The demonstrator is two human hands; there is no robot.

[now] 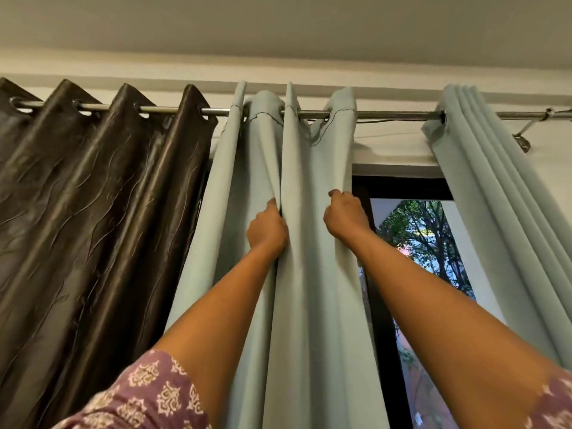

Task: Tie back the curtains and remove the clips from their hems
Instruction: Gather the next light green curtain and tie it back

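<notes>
A pale blue-green curtain (312,274) hangs by eyelets from a metal rod (390,113) in the middle of the view. My left hand (266,229) grips a fold of it, fingers tucked into the pleat. My right hand (346,216) holds the curtain's right edge a little higher, fingers curled over the hem. Both arms reach upward. A second pale curtain (495,187) hangs bunched at the right. No clips or tiebacks are in view, and the lower hems are out of frame.
A dark brown textured curtain (93,196) hangs on the same rod at the left. Between the pale curtains a dark-framed window (418,243) shows trees outside. A rod bracket (523,144) is fixed to the wall at the right, close under the ceiling.
</notes>
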